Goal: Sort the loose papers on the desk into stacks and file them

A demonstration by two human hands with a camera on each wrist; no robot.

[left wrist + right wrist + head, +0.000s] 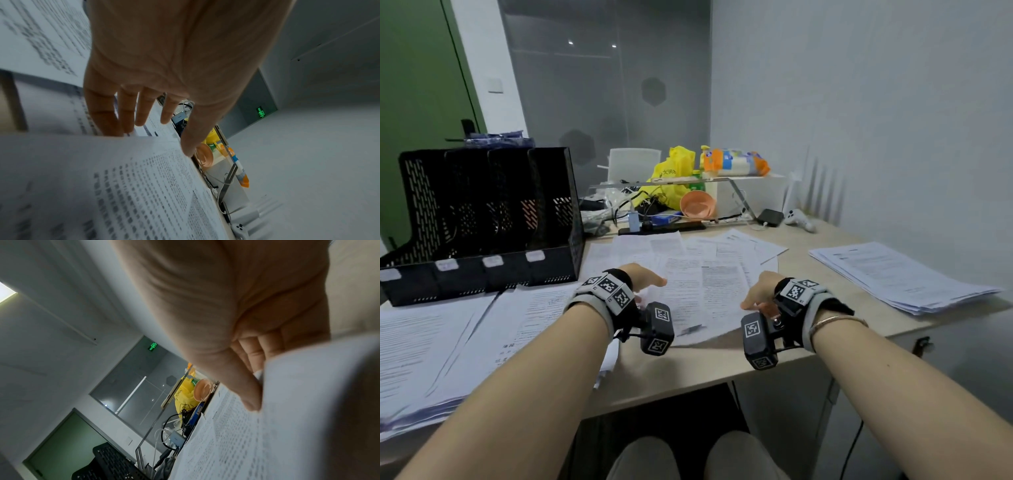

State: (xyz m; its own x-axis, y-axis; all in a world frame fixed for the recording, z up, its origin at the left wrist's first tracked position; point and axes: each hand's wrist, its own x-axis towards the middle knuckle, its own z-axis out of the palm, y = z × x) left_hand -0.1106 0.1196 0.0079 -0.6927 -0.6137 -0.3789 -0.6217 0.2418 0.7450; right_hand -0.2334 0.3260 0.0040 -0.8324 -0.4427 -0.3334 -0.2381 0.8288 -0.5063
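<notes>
Both hands sit over the spread of loose white printed sheets (698,274) at mid-bench, one at each side edge of the top pages, presumably to square them into a bundle.

Left hand (642,279): fingers (125,112) straight and slightly apart, tips touching the paper, thumb extended; nothing gripped.

Right hand (758,291): fingers (255,352) curl behind a lifted sheet edge, thumb on the near face; reads as a pinch on the sheets.

Sorted piles: a white stack at bench left (431,353), another at bench right (900,274).

The black perforated four-slot file rack (482,219) stands at back left, within reach; its slots look empty, so filing seems not yet begun.
</notes>
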